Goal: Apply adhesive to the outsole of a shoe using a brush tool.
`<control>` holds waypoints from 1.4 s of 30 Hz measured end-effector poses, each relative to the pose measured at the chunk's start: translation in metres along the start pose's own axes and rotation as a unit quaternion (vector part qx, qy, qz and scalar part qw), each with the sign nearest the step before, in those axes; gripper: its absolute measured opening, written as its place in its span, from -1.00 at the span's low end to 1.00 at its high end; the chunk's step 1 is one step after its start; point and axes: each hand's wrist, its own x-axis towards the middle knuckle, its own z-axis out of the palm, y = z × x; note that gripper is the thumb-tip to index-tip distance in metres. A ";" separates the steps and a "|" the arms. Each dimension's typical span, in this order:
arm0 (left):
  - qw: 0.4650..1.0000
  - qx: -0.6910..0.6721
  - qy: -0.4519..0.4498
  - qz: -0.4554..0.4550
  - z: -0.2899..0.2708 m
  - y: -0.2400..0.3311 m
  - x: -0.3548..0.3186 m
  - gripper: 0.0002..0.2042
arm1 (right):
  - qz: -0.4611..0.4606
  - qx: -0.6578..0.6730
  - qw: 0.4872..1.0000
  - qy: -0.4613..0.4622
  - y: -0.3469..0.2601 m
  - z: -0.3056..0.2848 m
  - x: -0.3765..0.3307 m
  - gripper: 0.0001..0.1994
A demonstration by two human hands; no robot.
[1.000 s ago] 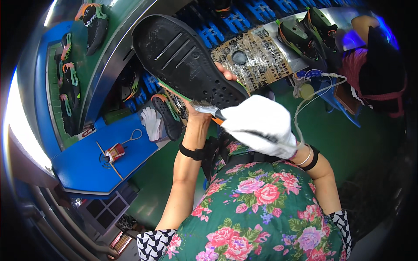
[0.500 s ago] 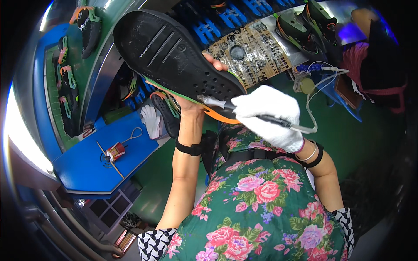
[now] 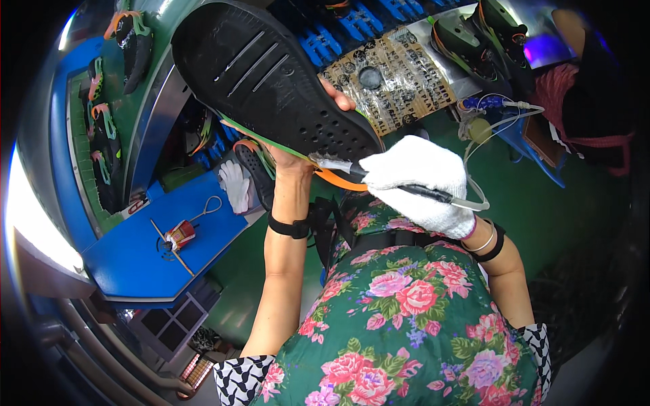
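Note:
My bare left hand [image 3: 290, 160] grips a shoe [image 3: 271, 74] from beneath, its fingertips curling over the far edge. The shoe's black underside faces up, with raised bars at one end and small holes at the other. Green and orange parts show along its near side. My right hand [image 3: 421, 179], in a white knitted glove, is closed round a black-handled brush [image 3: 330, 162]. A clear tube [image 3: 474, 203] runs from the back of the brush. The bristles touch the shoe's near edge beside the holed end, close to my left wrist.
On the blue table [image 3: 135, 254] at left are a red container [image 3: 179, 235] with a stick, a white glove [image 3: 235, 186] and another shoe [image 3: 254, 172]. Plastic-covered cardboard [image 3: 399, 81] lies beyond my hands, shoes [image 3: 467, 47] to its right. More shoes [image 3: 105, 122] line the far left.
The shoe has shifted slightly toward the upper left and turned a little. The brush tip stays at nearly the same place by the edge; my right hand has barely moved.

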 end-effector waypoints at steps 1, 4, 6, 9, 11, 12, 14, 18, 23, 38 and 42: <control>1.000 0.010 0.000 0.002 -0.002 0.000 0.000 -0.04 | 0.007 0.009 1.000 -0.006 0.000 0.000 0.000 -0.85; 1.000 0.015 -0.005 -0.002 -0.003 0.002 0.002 -0.06 | 0.026 0.031 0.999 0.007 0.006 -0.001 -0.002 -0.83; 1.000 0.010 -0.010 -0.008 -0.003 0.004 0.003 -0.07 | 0.008 0.001 1.000 0.000 0.003 -0.004 0.001 -0.81; 0.999 0.033 -0.003 -0.014 0.000 0.006 0.004 -0.03 | -0.004 0.015 1.000 0.000 -0.002 0.001 0.000 -0.82; 1.000 -0.015 -0.002 -0.013 -0.001 0.006 0.004 0.02 | 0.018 0.026 0.999 -0.007 0.001 0.000 -0.001 -0.82; 1.000 -0.014 -0.002 -0.014 -0.001 0.007 0.005 0.02 | 0.034 0.052 0.998 0.012 0.005 -0.001 -0.004 -0.80; 1.000 0.005 -0.006 -0.008 -0.001 0.008 0.008 0.06 | 0.010 0.022 1.000 0.019 0.010 -0.005 -0.003 -0.78; 1.000 0.015 -0.017 -0.005 0.003 0.009 0.014 0.06 | 0.004 0.009 1.000 -0.007 0.000 -0.005 -0.003 -0.82; 1.000 0.000 0.005 -0.009 0.001 0.012 0.017 0.03 | 0.030 0.034 0.999 0.027 0.004 -0.009 -0.004 -0.78; 0.996 0.073 -0.021 0.055 0.010 0.015 0.033 -0.04 | -0.027 -0.026 0.999 -0.006 -0.003 -0.017 -0.007 -0.71; 0.989 0.117 -0.054 0.075 0.005 0.012 0.038 -0.06 | -0.074 -0.087 0.993 -0.021 -0.013 -0.010 -0.008 -0.69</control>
